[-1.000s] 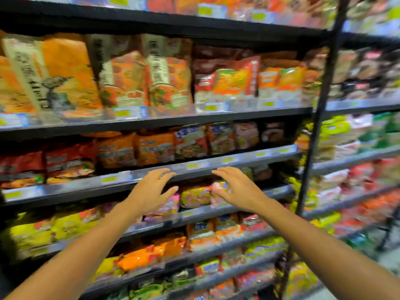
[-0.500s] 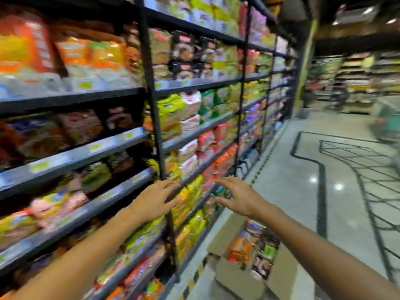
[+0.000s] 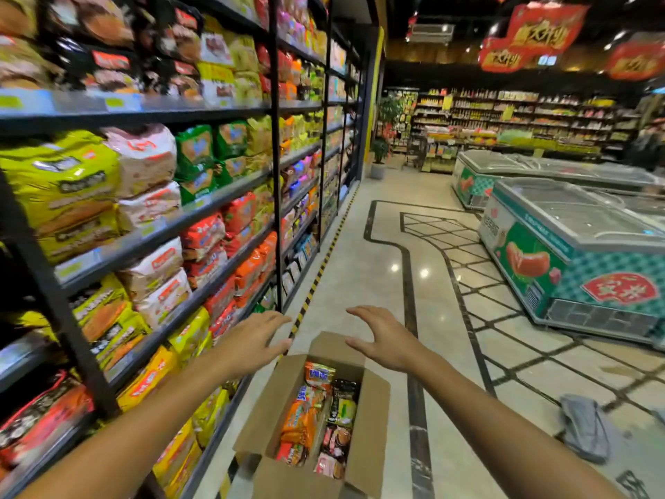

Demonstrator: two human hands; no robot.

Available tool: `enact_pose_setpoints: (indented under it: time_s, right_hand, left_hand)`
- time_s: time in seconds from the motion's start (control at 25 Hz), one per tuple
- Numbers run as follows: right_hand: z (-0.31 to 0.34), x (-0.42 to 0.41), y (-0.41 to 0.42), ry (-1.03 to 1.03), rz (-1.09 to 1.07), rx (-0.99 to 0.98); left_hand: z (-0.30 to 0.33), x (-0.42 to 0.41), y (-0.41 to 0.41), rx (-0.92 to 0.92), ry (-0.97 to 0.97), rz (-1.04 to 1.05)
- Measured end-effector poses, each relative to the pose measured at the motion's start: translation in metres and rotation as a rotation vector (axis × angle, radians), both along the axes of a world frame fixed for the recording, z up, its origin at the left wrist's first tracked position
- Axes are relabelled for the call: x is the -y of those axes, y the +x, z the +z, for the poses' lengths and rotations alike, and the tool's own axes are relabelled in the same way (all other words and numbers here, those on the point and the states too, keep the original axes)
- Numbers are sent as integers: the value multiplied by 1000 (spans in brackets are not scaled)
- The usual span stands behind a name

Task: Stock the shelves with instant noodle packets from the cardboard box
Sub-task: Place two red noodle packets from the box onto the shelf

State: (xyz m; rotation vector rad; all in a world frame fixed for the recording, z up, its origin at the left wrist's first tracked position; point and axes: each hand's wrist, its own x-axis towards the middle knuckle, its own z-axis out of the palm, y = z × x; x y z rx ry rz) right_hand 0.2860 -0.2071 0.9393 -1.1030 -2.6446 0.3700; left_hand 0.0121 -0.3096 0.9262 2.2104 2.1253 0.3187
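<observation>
A tall black metal shelving run [image 3: 230,190], its tiers packed with noodle multipacks in yellow, white, green, red and orange, filled the left side and ran away down the aisle; the packs were too many and too blurred to count. Across the pale tiled floor [image 3: 363,275] stood two glass-topped chest freezers with green patterned sides, the nearer [image 3: 575,253] at the right edge and the farther [image 3: 503,174] behind it. Three red hanging banners [image 3: 532,30] showed under the dark ceiling. One open brown cardboard box [image 3: 370,419] sat on the floor at the foot of the shelving, flaps spread, holding loose instant noodle packets [image 3: 306,415] in orange, red, pink and black, roughly eight or more as far as could be told. One grey folded cloth bag [image 3: 584,428] lay on the floor to the right, well apart from the box. Above the box's far end were two bare hands, the left hand [image 3: 255,336] and the right hand [image 3: 385,336], both with fingers straight and spread, palms facing each other, holding nothing.
</observation>
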Motion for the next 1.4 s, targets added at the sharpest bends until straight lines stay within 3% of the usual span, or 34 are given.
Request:
enact_pose_setpoints:
  time_s: [0.36,0.72,1.08,1.4]
  right_hand:
    - [-50,-163,26,-56,59,3]
    - [-77,-348,52,-151,405,217]
    - [-136,-385,-99,-322,704,212]
    - [-204,-413,-213,-417,825,355]
  left_hand:
    - [-38,-143,24,39,-116,60]
    - [-66,-204,66,161,-227,411]
    - [-104,-195,34,315,-222,748]
    - [-175,-190,-13,486,-236,1016]
